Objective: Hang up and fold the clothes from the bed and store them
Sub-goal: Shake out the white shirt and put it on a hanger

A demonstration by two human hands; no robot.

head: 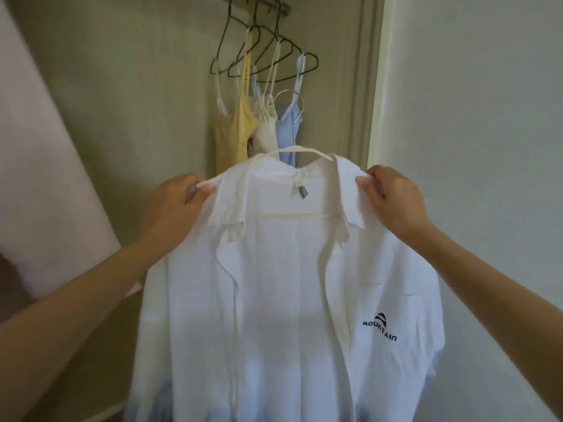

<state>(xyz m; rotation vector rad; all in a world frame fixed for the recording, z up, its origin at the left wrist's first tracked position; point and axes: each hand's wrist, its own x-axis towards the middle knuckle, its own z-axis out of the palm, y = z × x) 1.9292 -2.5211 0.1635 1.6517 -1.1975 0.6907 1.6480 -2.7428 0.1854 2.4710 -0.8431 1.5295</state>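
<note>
white shirt (289,284) on its hanger (297,153), shoulders pinched by left hand (179,205) and right hand (393,199), arms outstretched.

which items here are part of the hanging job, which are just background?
In play: white shirt, its white hanger, left hand, right hand, rail.
Background: yellow camisole, cream top, blue top, door frame.

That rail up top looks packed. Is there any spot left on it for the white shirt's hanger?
The rail is crowded: dark wire hangers bunch along its visible stretch, carrying the yellow top, cream top and blue top. Only its right end near the door frame looks bare. The white shirt is still in both hands.
</note>
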